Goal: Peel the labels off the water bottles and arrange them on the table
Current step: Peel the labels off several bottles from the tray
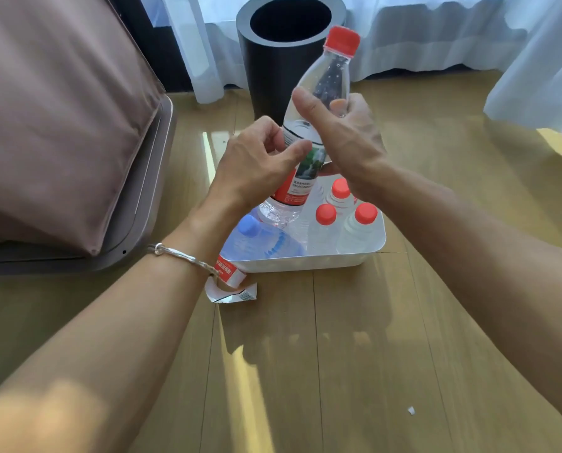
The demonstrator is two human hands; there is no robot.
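At the centre of the frame, the right hand (348, 132) holds a red-capped bottle (330, 76) tilted above the white tray (305, 261), its grip wrapped round the clear upper body. The left hand (256, 165) has its grip curled, thumb and fingertips pinching at the top edge of the label (301, 178), so the peeling step seems just begun. Next it likely needs a lifted corner, then a steady pull round the bottle while the right hand braces it. Below, three red-capped bottles (326, 214) stand in the tray beside a blue-capped bottle (260, 243) lying down. A peeled label (230, 282) lies on the wooden floor just left of the tray. A black bin (273, 70) stands behind, apart from the hands.
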